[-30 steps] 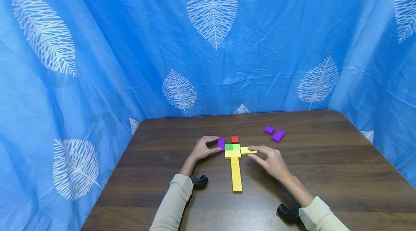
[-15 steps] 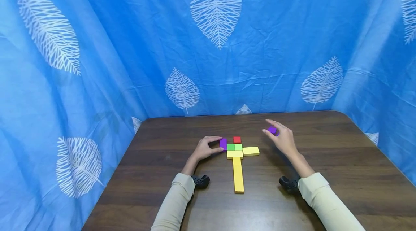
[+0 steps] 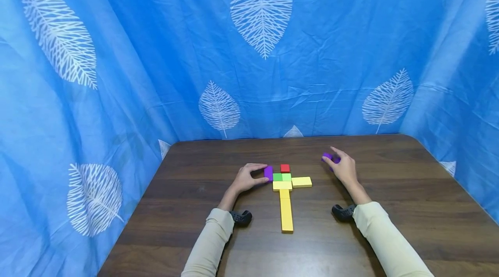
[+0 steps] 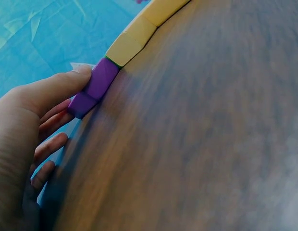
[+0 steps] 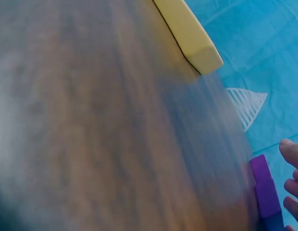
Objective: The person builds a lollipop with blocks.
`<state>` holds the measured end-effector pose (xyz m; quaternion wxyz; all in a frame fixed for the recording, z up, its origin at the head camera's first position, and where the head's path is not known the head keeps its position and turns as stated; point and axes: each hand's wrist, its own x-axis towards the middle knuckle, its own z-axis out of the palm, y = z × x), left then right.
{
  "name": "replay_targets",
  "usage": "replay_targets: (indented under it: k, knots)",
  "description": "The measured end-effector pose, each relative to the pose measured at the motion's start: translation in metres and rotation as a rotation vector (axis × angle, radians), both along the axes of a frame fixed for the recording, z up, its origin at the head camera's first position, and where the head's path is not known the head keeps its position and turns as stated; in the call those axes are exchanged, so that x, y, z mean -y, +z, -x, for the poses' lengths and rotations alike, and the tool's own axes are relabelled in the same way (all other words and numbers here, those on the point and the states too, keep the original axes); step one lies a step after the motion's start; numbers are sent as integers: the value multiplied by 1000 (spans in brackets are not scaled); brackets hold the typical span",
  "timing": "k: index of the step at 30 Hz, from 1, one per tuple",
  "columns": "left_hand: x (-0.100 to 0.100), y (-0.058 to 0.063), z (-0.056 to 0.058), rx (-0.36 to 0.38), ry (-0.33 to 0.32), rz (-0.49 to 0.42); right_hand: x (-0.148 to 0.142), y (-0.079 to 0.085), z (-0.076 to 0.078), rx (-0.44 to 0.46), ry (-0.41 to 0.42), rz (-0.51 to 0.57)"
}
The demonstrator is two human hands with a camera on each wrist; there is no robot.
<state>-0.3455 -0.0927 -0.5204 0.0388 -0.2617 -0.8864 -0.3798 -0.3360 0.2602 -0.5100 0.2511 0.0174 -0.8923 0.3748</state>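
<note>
My left hand [image 3: 243, 179] pinches a purple block [image 3: 268, 173] between thumb and fingers, at the left side of a flat block arrangement. That purple block [image 4: 102, 79] lies against the pieces beside it in the left wrist view. Two green blocks [image 3: 282, 177] sit side by side, a red block [image 3: 285, 168] beyond them. Yellow blocks form a crosspiece [image 3: 282, 186], a right arm [image 3: 302, 182] and a long stem [image 3: 286, 215]. My right hand [image 3: 345, 169] hovers at two loose purple blocks [image 3: 326, 156], its thumb and fingers apart around them, partly covering the farther-right one.
Everything lies on a dark wooden table [image 3: 195, 164]. A blue curtain [image 3: 167, 52] with white leaf prints hangs behind and at the sides. Each wrist wears a black strap-on device [image 3: 241, 218].
My right hand has left the yellow right-arm block and moved away and right to the loose purple blocks. My left hand keeps its hold on the purple block.
</note>
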Motion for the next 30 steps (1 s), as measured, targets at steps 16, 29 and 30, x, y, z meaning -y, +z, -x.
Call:
replay_targets:
  k: [16, 29, 30]
  knots:
    - [0, 1, -1, 34, 19, 17, -1, -10, 2, 82, -15, -33]
    - [-1, 2, -1, 15, 14, 20, 10, 13, 5, -85, 54, -32]
    - [-1, 3, -1, 13, 14, 19, 14, 16, 5, -112, 65, -20]
